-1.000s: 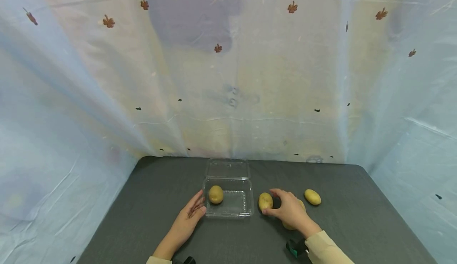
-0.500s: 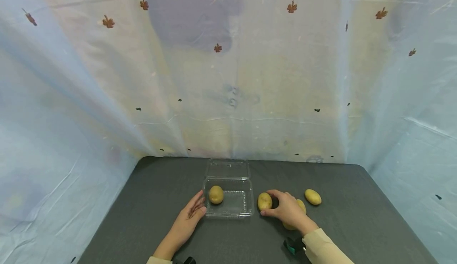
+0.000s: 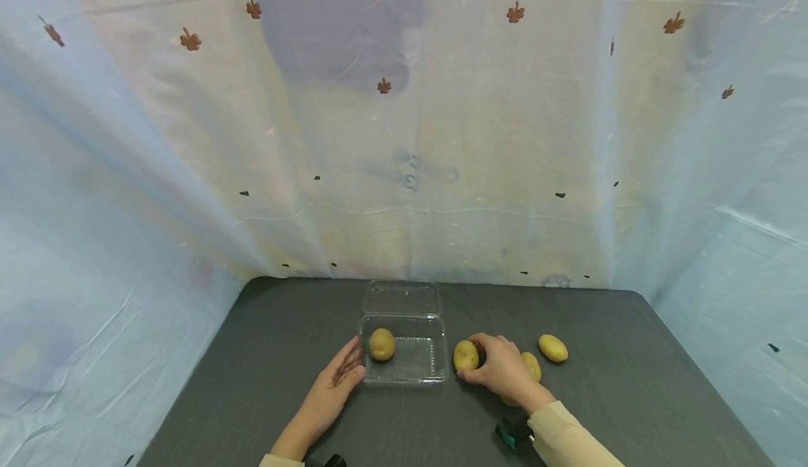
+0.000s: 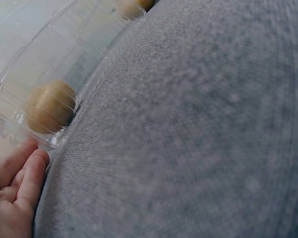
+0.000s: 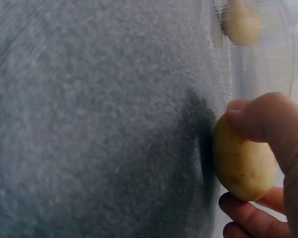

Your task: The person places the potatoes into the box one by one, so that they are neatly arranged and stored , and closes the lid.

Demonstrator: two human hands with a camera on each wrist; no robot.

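My right hand (image 3: 505,370) pinches a yellow potato (image 3: 466,355) between thumb and fingers, just right of a clear plastic clamshell box (image 3: 416,356). In the right wrist view the thumb presses one side of this potato (image 5: 246,161) and fingertips curl under the other; a dark shadow lies on the tabletop beside it. The box stands with its lid (image 3: 402,299) folded back, and another potato (image 3: 381,345) lies in its left part. Along the box's left side rests my left hand (image 3: 327,395), fingers extended. Up close, its fingertips (image 4: 37,161) are right at the box's lower edge.
Behind my right hand lies one potato (image 3: 532,366), partly covered by the hand, and a little of another (image 3: 508,402) shows under the wrist. Farther right is a separate potato (image 3: 553,348). The dark grey table (image 3: 278,327) ends at a hanging plastic sheet (image 3: 404,242).
My right hand has drifted slightly left with the potato, closer to the box, uncovering more of the potato behind it. The left hand and the box have stayed put.
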